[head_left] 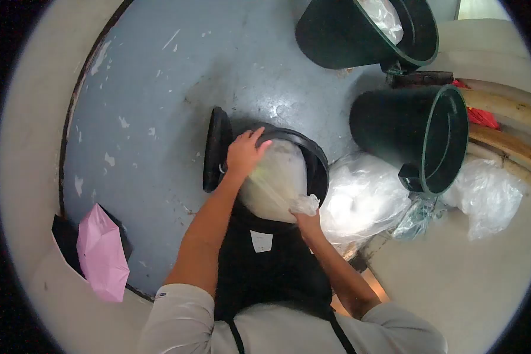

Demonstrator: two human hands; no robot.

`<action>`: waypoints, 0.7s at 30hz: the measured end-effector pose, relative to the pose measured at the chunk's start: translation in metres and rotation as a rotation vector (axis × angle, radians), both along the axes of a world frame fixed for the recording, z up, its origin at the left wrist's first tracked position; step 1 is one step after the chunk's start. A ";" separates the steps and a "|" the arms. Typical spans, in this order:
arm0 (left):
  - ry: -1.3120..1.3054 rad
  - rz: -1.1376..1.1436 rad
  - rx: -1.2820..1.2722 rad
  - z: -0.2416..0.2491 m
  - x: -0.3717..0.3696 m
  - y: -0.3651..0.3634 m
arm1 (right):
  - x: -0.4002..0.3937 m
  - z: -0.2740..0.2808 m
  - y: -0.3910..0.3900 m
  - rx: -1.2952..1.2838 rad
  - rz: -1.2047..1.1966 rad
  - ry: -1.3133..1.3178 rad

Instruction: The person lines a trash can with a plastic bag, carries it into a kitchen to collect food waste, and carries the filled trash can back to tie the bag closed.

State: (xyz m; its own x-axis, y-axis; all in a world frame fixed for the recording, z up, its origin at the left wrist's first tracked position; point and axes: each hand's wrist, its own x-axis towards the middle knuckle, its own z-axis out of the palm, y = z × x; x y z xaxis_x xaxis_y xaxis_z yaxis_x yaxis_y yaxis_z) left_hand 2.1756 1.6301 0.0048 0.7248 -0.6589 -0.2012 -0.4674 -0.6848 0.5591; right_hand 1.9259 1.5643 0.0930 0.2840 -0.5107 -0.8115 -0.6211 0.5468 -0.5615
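A round black bin [317, 154] stands in front of me, and inside it sits a filled, pale translucent bag [271, 183]. My right hand [307, 223] is closed around the gathered neck of this bag, at the bin's near right side; a crumpled tuft sticks out above the fingers. My left hand [246, 152] lies at the bin's far left rim with its fingers spread, its palm side against the bag's edge. Just left of the bin a black lid-like piece [217, 147] stands on edge.
Two dark green bins [389, 121] are at the right, the farther one holding clear plastic. Clear plastic bags [363, 197] lie beside the black bin. A pink umbrella [103, 253] rests by the left wall. Grey-blue floor [153, 118] spreads between.
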 end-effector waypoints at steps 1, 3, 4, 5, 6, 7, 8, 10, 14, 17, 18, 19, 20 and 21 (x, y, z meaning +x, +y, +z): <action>-0.010 0.001 -0.005 0.001 -0.002 -0.003 | 0.002 0.009 -0.004 0.013 -0.003 -0.001; -0.018 0.007 -0.023 0.003 -0.007 -0.009 | -0.001 0.021 -0.006 0.012 -0.016 0.021; 0.005 0.006 -0.020 0.006 -0.008 -0.010 | -0.003 0.026 -0.003 0.000 -0.024 0.037; 0.020 0.009 -0.015 0.009 -0.003 -0.010 | -0.002 0.028 -0.003 -0.011 -0.028 0.044; 0.033 0.011 -0.006 0.012 0.004 -0.007 | -0.005 0.027 -0.003 -0.009 -0.016 0.032; 0.008 0.013 -0.017 0.011 0.010 -0.001 | -0.011 0.025 -0.001 -0.003 -0.007 0.023; -0.015 0.011 -0.027 0.009 0.016 0.008 | -0.016 0.026 0.002 0.003 -0.003 0.016; -0.030 0.015 -0.045 0.006 0.026 0.020 | -0.020 0.031 0.010 -0.039 0.016 0.000; -0.092 0.096 -0.065 0.005 0.030 0.026 | -0.010 0.047 0.000 -0.041 0.125 -0.032; -0.063 0.114 -0.065 0.017 0.011 0.025 | -0.007 0.072 -0.003 -0.045 0.184 -0.029; -0.038 0.113 -0.047 0.022 0.011 0.024 | -0.004 0.079 -0.005 -0.068 0.196 0.010; -0.014 0.110 -0.023 0.025 0.015 0.026 | -0.007 0.087 -0.001 -0.086 0.205 0.047; -0.018 0.109 -0.022 0.024 0.018 0.028 | -0.006 0.093 0.002 -0.102 0.214 0.086; -0.031 0.114 -0.022 0.023 0.018 0.031 | -0.005 0.099 0.004 -0.098 0.227 0.104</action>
